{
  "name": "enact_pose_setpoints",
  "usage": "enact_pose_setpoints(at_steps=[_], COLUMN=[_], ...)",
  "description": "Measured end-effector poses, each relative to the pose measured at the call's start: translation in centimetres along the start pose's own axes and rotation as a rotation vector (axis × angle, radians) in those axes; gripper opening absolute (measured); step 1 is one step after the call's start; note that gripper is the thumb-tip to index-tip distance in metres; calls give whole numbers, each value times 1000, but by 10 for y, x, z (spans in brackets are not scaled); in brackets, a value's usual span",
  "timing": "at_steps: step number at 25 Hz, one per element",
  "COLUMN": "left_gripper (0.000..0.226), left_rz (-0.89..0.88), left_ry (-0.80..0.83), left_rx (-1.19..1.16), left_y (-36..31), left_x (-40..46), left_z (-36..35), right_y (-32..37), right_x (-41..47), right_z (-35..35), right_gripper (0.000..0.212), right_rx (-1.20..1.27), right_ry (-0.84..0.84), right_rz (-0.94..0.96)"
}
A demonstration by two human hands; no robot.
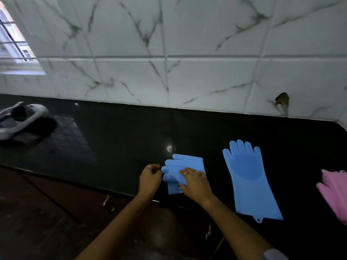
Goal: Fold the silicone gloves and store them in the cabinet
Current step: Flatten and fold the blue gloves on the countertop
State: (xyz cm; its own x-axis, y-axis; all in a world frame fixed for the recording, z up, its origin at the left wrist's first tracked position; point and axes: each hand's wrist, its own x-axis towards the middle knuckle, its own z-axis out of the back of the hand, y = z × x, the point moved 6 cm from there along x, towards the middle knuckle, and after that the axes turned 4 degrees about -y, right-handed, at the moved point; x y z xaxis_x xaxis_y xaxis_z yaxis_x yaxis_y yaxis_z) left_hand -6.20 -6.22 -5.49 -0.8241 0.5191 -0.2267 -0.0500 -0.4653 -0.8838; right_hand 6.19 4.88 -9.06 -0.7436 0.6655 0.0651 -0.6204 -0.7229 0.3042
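Observation:
A blue silicone glove (185, 163) lies folded over itself near the front edge of the black countertop (122, 132). My right hand (195, 182) presses flat on it, fingers spread. At the glove's fingertips on its left side sits my left hand (150, 177), fingers curled; whether it pinches the glove I cannot tell. A second blue glove (249, 177) lies flat and unfolded to the right, fingers pointing at the wall. A pink glove (334, 192) shows at the right edge, partly cut off.
A grey plastic holder (20, 119) sits at the far left of the counter. A white marble-tiled wall (187, 53) backs the counter. Below the front edge are dark cabinet doors with metal handles (109, 203). A window (13, 40) is at the upper left.

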Motion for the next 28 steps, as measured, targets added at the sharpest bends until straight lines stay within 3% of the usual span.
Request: enact_pose_setpoints(at_steps=[7,13,16,19,24,28], left_gripper=[27,29,33,24,45,40], left_rz=[13,20,36,2,-150,-340], left_ry=[10,26,150,334,496,585], left_rx=[-4,-6,23,19,-303,-316], left_y=[10,11,8,-6,-45,-94], left_x=[-5,-9,-7,-12,-31,-47], left_z=[10,9,-3,-22,-45,-60], right_y=[0,-15,-30,-40,-50,-77], right_x=[-17,3,12,11,-12,-42], right_z=[-13,43,79,107,134,156], right_gripper=[39,15,16,16,19,19], right_rx=[28,734,942,1130,1385,1453], right_ry=[13,-233,-296,-276,-203,-210], right_rz=[70,-353,-417,-465,-470,-531])
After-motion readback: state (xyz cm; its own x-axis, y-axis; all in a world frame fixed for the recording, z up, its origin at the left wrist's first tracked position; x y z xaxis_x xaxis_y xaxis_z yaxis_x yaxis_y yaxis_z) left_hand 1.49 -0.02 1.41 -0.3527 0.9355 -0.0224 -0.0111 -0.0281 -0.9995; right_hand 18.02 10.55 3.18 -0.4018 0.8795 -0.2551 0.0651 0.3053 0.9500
